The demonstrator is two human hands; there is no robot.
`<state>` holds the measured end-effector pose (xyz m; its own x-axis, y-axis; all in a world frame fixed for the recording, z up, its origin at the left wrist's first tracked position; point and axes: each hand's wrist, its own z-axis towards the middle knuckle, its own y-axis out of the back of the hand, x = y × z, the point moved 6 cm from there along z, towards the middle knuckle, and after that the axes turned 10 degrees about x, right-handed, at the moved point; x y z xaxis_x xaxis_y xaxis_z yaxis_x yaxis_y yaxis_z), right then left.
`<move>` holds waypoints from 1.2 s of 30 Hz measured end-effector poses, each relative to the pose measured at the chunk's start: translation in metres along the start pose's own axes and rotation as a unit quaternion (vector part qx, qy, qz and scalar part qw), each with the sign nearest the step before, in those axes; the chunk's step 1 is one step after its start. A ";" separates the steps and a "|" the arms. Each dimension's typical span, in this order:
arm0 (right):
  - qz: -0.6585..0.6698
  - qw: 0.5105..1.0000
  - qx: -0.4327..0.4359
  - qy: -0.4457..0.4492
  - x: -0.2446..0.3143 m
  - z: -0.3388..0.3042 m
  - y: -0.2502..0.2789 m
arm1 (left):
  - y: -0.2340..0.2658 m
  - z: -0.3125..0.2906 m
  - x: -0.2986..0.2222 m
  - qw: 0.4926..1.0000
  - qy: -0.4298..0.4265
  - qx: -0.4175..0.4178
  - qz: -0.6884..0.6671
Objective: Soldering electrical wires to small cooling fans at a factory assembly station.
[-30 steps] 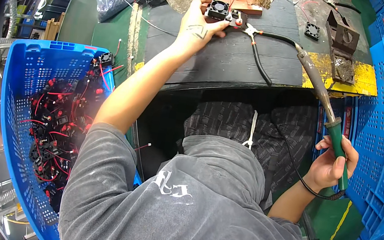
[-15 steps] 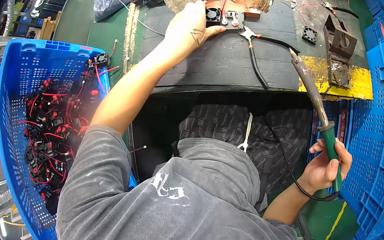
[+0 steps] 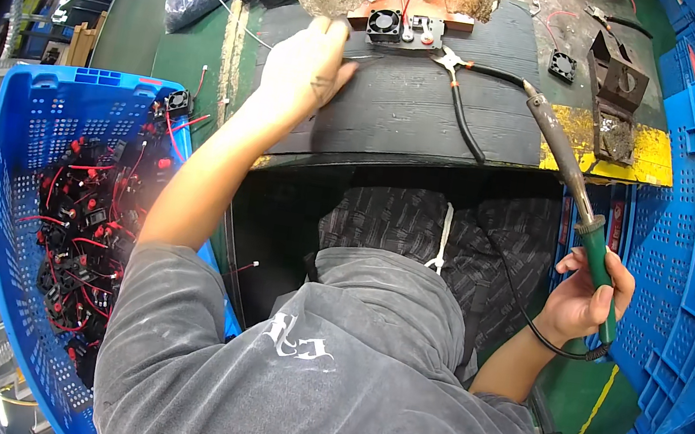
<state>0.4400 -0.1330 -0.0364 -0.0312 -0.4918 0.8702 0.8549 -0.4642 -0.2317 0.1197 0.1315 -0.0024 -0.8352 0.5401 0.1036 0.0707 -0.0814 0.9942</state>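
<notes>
While our left hand [image 3: 302,67] lies flat and spread on the dark mat of the tabletop [image 3: 407,118], just short of the little black fan [image 3: 385,22] sitting on its brown jig, our right hand [image 3: 584,297] has its grip wrapped tight round the green handle of the soldering iron [image 3: 571,174]. So left is holding nothing, fingers open and just touching the mat; right is closed on the iron. The iron sits off to our right, over the edge of the tabletop, well apart from the fan. Its long axis runs diagonally: handle low by our lap, tip pointing up and to the left, ending right by the black-handled cutters [image 3: 463,77] and near the yellow patch. Honestly the risk we see is that hot tip. It's hanging close to the cutters' handle and the mat, so a small dip of the wrist could scorch either. The cord loops under our right wrist too, and a snag there could jerk the tip sideways. The blue crate [image 3: 30,116] of wired parts stays clear on the left.
</notes>
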 end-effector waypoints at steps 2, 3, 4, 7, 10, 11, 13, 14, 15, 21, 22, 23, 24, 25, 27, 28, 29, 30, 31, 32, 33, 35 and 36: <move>-0.002 1.000 0.011 -0.002 -0.001 0.004 -0.003 | -0.012 -0.008 0.009 0.997 -0.057 0.043 0.020; -0.006 1.000 0.021 -0.003 -0.002 0.005 -0.004 | -0.010 -0.010 0.013 0.997 -0.057 0.044 0.020; -0.007 1.000 0.021 -0.004 -0.003 0.006 -0.005 | -0.007 -0.014 0.011 0.992 -0.104 0.045 0.052; -0.001 0.999 0.032 -0.008 -0.005 0.009 -0.010 | 0.008 -0.018 0.011 0.979 -0.192 0.027 0.059; -0.001 0.999 0.043 -0.013 -0.007 0.012 -0.016 | 0.040 -0.011 0.003 0.970 -0.211 -0.010 -0.123; 0.002 0.999 0.036 -0.011 -0.008 0.012 -0.017 | 0.043 -0.003 -0.005 0.969 -0.211 -0.011 -0.127; 0.004 0.999 0.033 -0.010 -0.008 0.016 -0.024 | 0.056 0.011 -0.017 0.962 -0.196 -0.107 -0.159; 0.009 0.999 0.037 0.001 -0.007 0.019 -0.030 | 0.052 0.019 -0.024 0.962 -0.194 -0.109 -0.161; 0.013 0.999 0.039 0.012 -0.006 0.022 -0.033 | 0.052 0.028 -0.029 0.949 -0.200 -0.151 -0.193; -0.017 0.999 0.029 0.025 0.001 0.022 -0.034 | 0.016 0.021 -0.028 0.902 -0.160 -0.244 -0.319; -0.003 1.000 0.018 0.013 -0.001 0.022 -0.033 | 0.005 0.017 -0.021 0.908 -0.137 -0.237 -0.317; 0.012 1.000 0.008 0.000 -0.004 0.022 -0.032 | -0.005 0.015 -0.015 0.914 -0.113 -0.231 -0.315; 0.007 1.000 0.017 -0.012 -0.010 0.022 -0.030 | -0.006 0.014 -0.013 0.903 -0.123 -0.267 -0.314; 0.003 1.000 0.017 -0.016 -0.013 0.022 -0.032 | -0.010 0.015 -0.010 0.903 -0.121 -0.264 -0.318; 0.008 0.999 0.043 -0.019 -0.019 0.027 -0.041 | -0.008 0.013 -0.010 0.899 -0.171 -0.283 -0.287; 0.006 0.999 0.047 -0.023 -0.022 0.029 -0.044 | -0.010 0.013 -0.008 0.899 -0.166 -0.282 -0.291; 0.000 0.998 0.053 -0.023 -0.026 0.030 -0.048 | -0.012 0.011 -0.008 0.898 -0.159 -0.293 -0.287; -0.007 0.998 0.059 -0.023 -0.029 0.033 -0.054 | -0.014 0.010 -0.006 0.896 -0.153 -0.305 -0.283; -0.009 0.998 0.063 -0.025 -0.032 0.036 -0.059 | -0.015 0.010 -0.005 0.896 -0.148 -0.306 -0.287; -0.023 0.997 0.064 -0.030 -0.035 0.040 -0.063 | -0.016 0.008 -0.004 0.898 -0.135 -0.314 -0.278; -0.037 0.997 0.063 -0.036 -0.036 0.041 -0.067 | -0.018 0.006 -0.003 0.900 -0.123 -0.320 -0.270; -0.045 0.996 0.070 -0.045 -0.038 0.049 -0.077 | -0.025 0.009 0.001 0.899 -0.121 -0.321 -0.271; -0.048 0.995 0.077 -0.047 -0.039 0.053 -0.081 | -0.025 0.009 0.002 0.900 -0.117 -0.324 -0.267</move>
<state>0.3988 -0.0373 -0.0287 -0.0741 -0.3765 0.9234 0.9195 -0.3843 -0.0829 0.1216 0.1419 -0.0263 -0.5119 0.8030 -0.3052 -0.7033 -0.1877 0.6857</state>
